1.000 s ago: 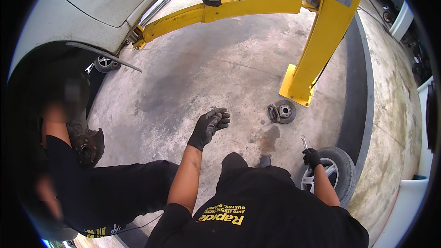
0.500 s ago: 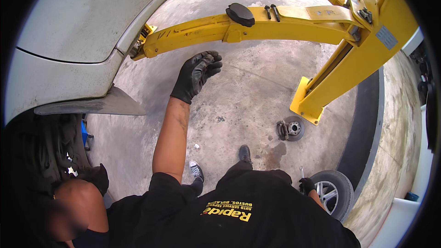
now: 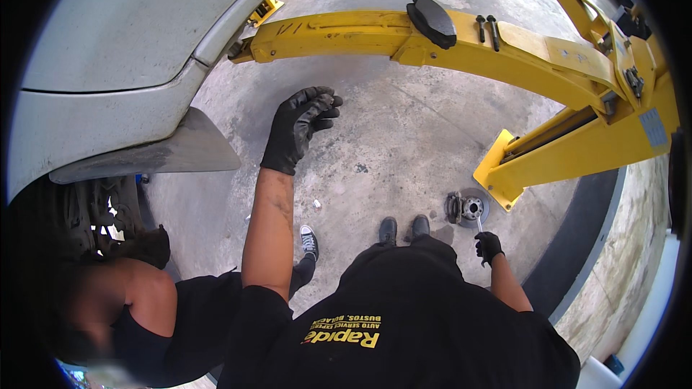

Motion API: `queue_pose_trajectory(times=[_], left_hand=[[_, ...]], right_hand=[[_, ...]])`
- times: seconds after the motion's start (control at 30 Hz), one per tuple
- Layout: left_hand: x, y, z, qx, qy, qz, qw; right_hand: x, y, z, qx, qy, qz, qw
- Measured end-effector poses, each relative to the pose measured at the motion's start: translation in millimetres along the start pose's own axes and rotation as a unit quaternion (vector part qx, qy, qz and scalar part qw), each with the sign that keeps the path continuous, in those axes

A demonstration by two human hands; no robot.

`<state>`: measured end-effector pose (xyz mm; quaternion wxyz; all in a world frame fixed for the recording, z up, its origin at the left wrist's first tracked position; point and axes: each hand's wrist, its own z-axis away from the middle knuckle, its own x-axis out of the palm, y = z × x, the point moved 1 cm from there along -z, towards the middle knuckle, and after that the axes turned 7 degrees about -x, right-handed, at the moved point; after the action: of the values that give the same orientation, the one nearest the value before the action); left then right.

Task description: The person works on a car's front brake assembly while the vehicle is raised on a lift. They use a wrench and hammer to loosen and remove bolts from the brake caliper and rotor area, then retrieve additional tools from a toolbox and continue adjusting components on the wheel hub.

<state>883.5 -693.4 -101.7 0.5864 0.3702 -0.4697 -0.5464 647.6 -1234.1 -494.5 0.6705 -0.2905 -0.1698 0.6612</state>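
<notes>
My left hand (image 3: pixel 299 126), in a black glove, is raised in front of me with the fingers loosely curled and nothing in it. It hangs just below the yellow lift arm (image 3: pixel 375 36) and right of the grey car body (image 3: pixel 122 64). My right hand (image 3: pixel 488 246), also gloved, hangs low at my side and grips a thin metal tool (image 3: pixel 479 224). On the concrete beside it lies a brake rotor with hub (image 3: pixel 467 208). My black shoes (image 3: pixel 404 229) stand on the floor below.
A second person in black (image 3: pixel 144 317) crouches at my left under the open wheel arch (image 3: pixel 101 216), one sneaker (image 3: pixel 308 241) stretched out. The lift's yellow post base (image 3: pixel 504 173) stands to the right. A black rubber lift pad (image 3: pixel 431 21) and two bolts (image 3: pixel 486 27) sit on the arm.
I have risen from a crouch to standing. My left hand lifted from near the floor up toward the lift arm. The tyre by my right hand has left the view.
</notes>
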Motion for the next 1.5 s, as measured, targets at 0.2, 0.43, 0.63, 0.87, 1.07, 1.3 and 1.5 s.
queue_pose_trajectory(times=[0.2, 0.43, 0.63, 0.87, 1.07, 1.3, 1.5], left_hand=[[117, 62, -33, 0.052, -0.09, -0.101, 0.989], [287, 102, -126, 0.199, -0.188, -0.309, 0.911], [364, 87, -180, 0.301, -0.089, -0.556, 0.769], [370, 77, -182, 0.341, -0.087, -0.576, 0.738], [364, 82, -176, 0.27, -0.095, -0.567, 0.772], [361, 85, -175, 0.245, -0.109, -0.537, 0.8], [354, 85, -180, 0.292, -0.126, -0.53, 0.786]], right_hand=[[8, -57, -20, -0.08, -0.036, -0.051, 0.995], [-19, 30, -1, 0.03, -0.007, -0.107, 0.994], [-68, 153, 28, 0.199, 0.109, -0.14, 0.964], [-74, 179, 38, 0.18, 0.095, -0.188, 0.961], [-66, 125, 7, 0.096, 0.068, -0.172, 0.978], [-68, 82, -13, 0.048, 0.048, -0.179, 0.981], [-67, 112, 0, 0.087, 0.062, -0.147, 0.983]])
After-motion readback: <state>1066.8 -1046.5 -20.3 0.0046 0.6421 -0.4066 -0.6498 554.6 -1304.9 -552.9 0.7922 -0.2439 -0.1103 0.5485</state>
